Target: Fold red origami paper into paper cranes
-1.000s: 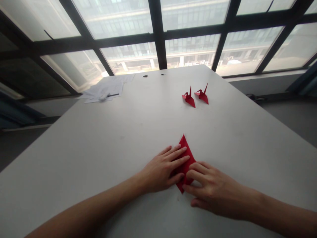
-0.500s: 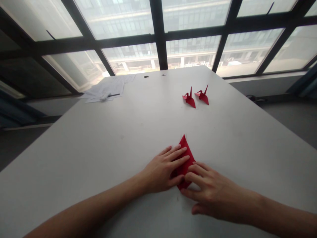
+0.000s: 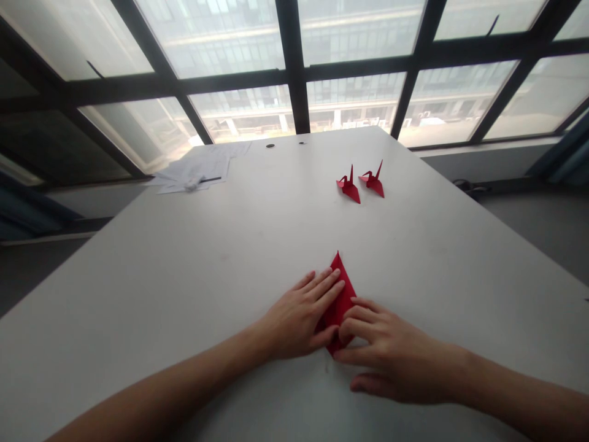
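Observation:
A folded piece of red paper [image 3: 342, 305] lies on the white table, roughly diamond-shaped, with one sharp point facing away from me. My left hand [image 3: 301, 317] rests flat across its left side, fingers stretched out. At the lower right edge of the paper is my right hand [image 3: 384, 345]; its fingers are bent and spread, tips touching the paper, and the thumb is held apart below. Parts of the paper are hidden under both hands. Farther back stand two red paper cranes, the left crane [image 3: 350, 189] and the right crane [image 3: 374, 182], side by side.
The white table [image 3: 184, 264] stretches toward large dark-framed windows. Loose white sheets [image 3: 197, 164] lie at the far left, with a pen [image 3: 211, 180] and a crumpled whitish item [image 3: 193, 184] on them. A dark round hole [image 3: 270, 146] shows near the far edge.
The view has shifted slightly. My right hand has moved a little along the paper's right edge, its fingers bent closer in. My left hand stays on the paper.

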`<state>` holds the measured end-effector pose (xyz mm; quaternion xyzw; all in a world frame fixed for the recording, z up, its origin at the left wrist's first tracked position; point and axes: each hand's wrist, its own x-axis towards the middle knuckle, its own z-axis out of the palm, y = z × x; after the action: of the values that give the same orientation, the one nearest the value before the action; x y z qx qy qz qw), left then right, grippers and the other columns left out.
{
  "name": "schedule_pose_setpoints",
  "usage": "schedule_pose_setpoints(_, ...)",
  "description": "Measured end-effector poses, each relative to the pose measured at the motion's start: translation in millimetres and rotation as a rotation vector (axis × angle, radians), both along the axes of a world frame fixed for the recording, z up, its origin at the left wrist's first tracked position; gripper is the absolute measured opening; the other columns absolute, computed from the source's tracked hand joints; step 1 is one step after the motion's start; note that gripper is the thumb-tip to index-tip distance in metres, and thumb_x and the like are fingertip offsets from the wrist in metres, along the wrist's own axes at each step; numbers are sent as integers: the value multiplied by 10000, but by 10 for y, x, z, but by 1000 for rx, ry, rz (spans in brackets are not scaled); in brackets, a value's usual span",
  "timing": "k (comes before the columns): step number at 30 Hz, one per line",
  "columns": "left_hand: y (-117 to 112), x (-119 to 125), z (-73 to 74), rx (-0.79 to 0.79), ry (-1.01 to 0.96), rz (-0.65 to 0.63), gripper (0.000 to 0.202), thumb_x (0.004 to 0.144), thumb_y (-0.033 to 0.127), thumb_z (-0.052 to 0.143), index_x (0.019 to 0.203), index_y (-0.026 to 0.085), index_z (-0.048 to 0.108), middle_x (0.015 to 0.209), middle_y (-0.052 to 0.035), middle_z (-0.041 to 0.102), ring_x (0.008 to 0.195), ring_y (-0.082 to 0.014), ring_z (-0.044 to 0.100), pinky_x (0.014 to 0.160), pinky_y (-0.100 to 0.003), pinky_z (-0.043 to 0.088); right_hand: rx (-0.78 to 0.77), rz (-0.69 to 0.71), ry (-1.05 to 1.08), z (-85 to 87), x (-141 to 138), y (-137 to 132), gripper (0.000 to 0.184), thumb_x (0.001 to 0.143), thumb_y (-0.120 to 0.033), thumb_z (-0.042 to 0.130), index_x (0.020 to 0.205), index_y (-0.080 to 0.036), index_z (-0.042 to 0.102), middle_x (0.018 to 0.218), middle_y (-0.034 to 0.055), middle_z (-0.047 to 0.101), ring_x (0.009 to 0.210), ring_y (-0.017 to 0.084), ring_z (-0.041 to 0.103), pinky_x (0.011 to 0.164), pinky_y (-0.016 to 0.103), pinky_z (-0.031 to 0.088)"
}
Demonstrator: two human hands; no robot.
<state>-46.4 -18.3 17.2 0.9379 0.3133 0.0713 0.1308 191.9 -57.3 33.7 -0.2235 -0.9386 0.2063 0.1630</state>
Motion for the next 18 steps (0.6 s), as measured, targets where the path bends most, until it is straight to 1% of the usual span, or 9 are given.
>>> schedule_pose_setpoints(2, -1, -6, 15, -7, 7, -32, 795, 924, 442, 574, 1588, 198, 211, 1645, -113, 216, 1522, -296, 206, 1250, -491, 142, -52, -110, 114, -34, 49, 141, 168, 960, -268, 584, 1065, -249, 715, 1012, 45, 689, 1006, 198, 609, 1027, 408, 431)
schedule_pose_setpoints(5, 0, -16, 59, -34, 32, -124, 813, 928, 454, 576, 1596, 211, 182, 1646, -110, 202, 1523, -290, 202, 1254, -504, 91, -54, -553, 264, -140, 181, 443, 247, 986, -209, 502, 1149, -200, 687, 1034, 81, 689, 963, 208, 625, 899, 377, 512)
schedule_pose_setpoints(6, 1, -18, 74, -41, 37, -153, 812, 929, 449, 575, 1597, 213, 178, 1645, -109, 200, 1523, -286, 204, 1255, -504, 76, -43, -659, 272, -176, 228, 535, 257, 975, -224, 526, 1181, -192, 676, 1071, 94, 682, 988, 225, 624, 903, 393, 519)
schedule_pose_setpoints(7, 3, -19, 88, -45, 37, -175, 808, 931, 444, 574, 1598, 216, 178, 1644, -107, 203, 1522, -284, 207, 1255, -503, 67, -18, -714, 266, -204, 270, 608, 266, 959, -241, 556, 1190, -191, 677, 1083, 101, 676, 1012, 243, 620, 918, 415, 519)
schedule_pose_setpoints(9, 7, -18, 104, -45, 26, -191, 800, 934, 437, 572, 1598, 221, 180, 1641, -102, 216, 1520, -283, 216, 1256, -500, 67, 57, -689, 192, -225, 324, 680, 304, 954, -238, 563, 1237, -217, 672, 1126, 108, 657, 1062, 260, 598, 955, 442, 506)
schedule_pose_setpoints(12, 7, -16, 101, -36, 4, -185, 808, 936, 434, 570, 1601, 223, 162, 1641, -99, 214, 1520, -284, 213, 1255, -497, 79, 171, -478, -17, -184, 344, 627, 417, 955, -204, 568, 1360, -298, 600, 1280, 109, 595, 1186, 275, 528, 998, 467, 468)
schedule_pose_setpoints(14, 5, -17, 90, -33, 0, -188, 820, 940, 440, 565, 1604, 219, 140, 1640, -103, 217, 1522, -280, 206, 1255, -496, 71, 230, -366, -137, -158, 354, 563, 503, 938, -235, 619, 1421, -345, 536, 1383, 107, 532, 1251, 298, 479, 1023, 506, 434)
schedule_pose_setpoints(16, 4, -21, 79, -29, 0, -194, 822, 943, 446, 560, 1605, 215, 132, 1635, -104, 231, 1524, -276, 200, 1256, -492, 57, 258, -314, -208, -162, 382, 530, 591, 915, -282, 665, 1466, -376, 474, 1490, 109, 441, 1304, 323, 434, 1050, 544, 397)
schedule_pose_setpoints(18, 3, -24, 71, -25, 2, -197, 820, 946, 451, 555, 1606, 212, 131, 1633, -105, 240, 1526, -273, 192, 1257, -488, 50, 262, -303, -242, -190, 418, 535, 655, 903, -322, 683, 1495, -406, 418, 1602, 97, 297, 1357, 349, 384, 1081, 576, 353)
